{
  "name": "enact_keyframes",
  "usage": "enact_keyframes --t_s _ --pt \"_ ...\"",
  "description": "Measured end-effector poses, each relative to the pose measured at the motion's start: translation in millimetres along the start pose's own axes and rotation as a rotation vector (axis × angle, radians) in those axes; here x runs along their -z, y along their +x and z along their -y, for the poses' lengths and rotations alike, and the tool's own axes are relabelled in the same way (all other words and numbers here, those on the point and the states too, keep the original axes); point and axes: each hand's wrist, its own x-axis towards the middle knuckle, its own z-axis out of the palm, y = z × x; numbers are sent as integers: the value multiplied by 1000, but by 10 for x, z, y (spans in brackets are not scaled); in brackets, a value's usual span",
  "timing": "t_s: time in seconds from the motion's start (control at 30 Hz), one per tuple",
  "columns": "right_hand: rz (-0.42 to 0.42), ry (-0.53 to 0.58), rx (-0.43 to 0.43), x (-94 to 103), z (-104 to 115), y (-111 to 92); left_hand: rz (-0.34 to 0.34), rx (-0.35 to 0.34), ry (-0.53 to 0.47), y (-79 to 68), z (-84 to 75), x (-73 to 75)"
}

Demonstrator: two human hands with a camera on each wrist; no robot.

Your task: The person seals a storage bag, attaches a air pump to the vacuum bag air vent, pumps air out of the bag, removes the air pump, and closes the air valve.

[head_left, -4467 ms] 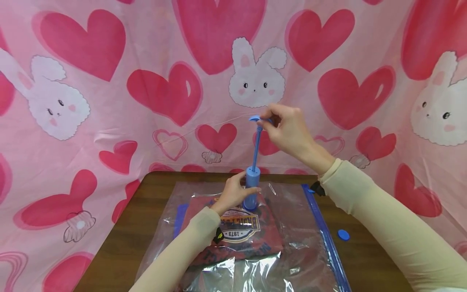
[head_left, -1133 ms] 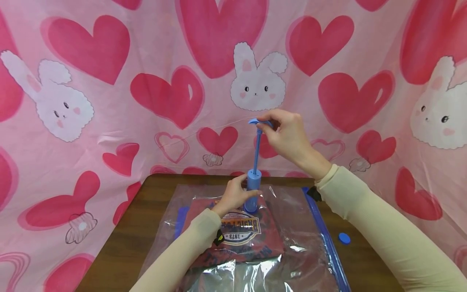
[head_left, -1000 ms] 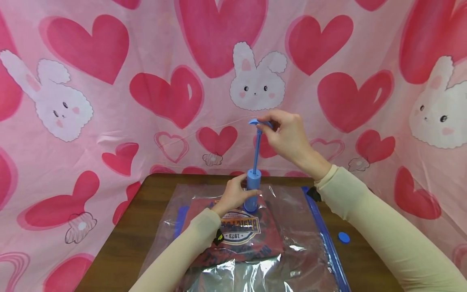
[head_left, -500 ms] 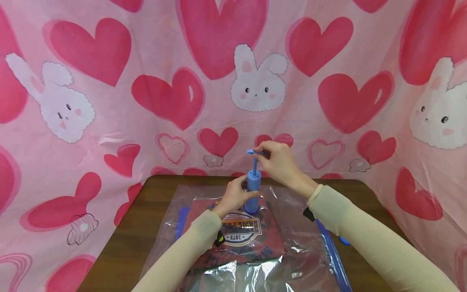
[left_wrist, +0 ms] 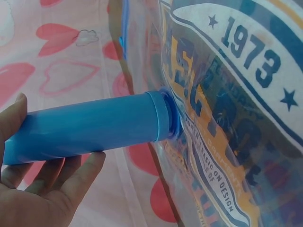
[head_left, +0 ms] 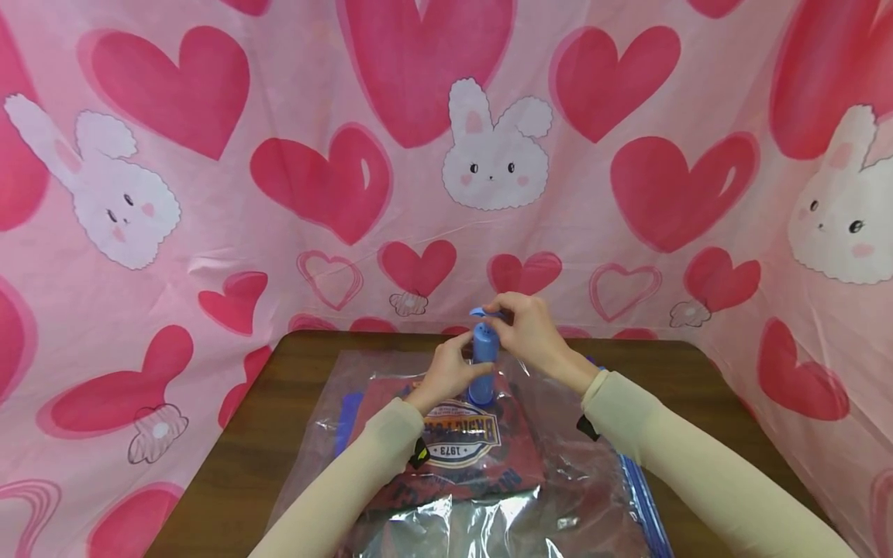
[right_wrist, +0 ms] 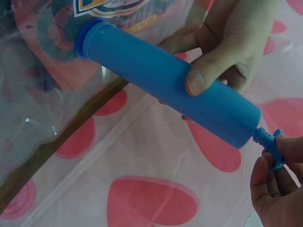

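Observation:
A blue hand pump [head_left: 484, 358] stands upright on the valve of a clear vacuum storage bag [head_left: 593, 496]. Inside the bag lies a folded red shirt [head_left: 481, 473] printed with "1973". My left hand [head_left: 446, 373] grips the pump's barrel around its middle; in the left wrist view the barrel's end [left_wrist: 163, 116] sits against the blue valve on the plastic. My right hand [head_left: 526, 329] pinches the pump's T-handle, which is close above the barrel top. In the right wrist view the handle [right_wrist: 271, 146] shows between thumb and fingers, with only a short bit of rod out.
The bag lies on a dark wooden table [head_left: 230, 449]. A blue zip strip [head_left: 645, 504] runs along the bag's right side, partly behind my right sleeve. Behind the table hangs a pink cloth [head_left: 412, 201] with hearts and rabbits.
My right hand has pushed the pump's handle down from high above, so the long rod has gone into the barrel. My left hand keeps its grip. The right sleeve now covers the round blue cap.

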Motion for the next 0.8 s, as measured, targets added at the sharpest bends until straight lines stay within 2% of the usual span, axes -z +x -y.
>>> enact_keyframes --t_s 0.17,0.4,0.63,0.8 --pt "11 8 -7 -45 -39 -58 7 5 -11 -13 0 -4" --pt "21 -10 0 -22 -40 -36 7 -16 7 11 3 7" --pt "85 -19 -1 88 13 37 22 -6 -2 -1 -15 7" --pt "48 -21 35 229 105 186 25 -8 -8 -4 -20 5"
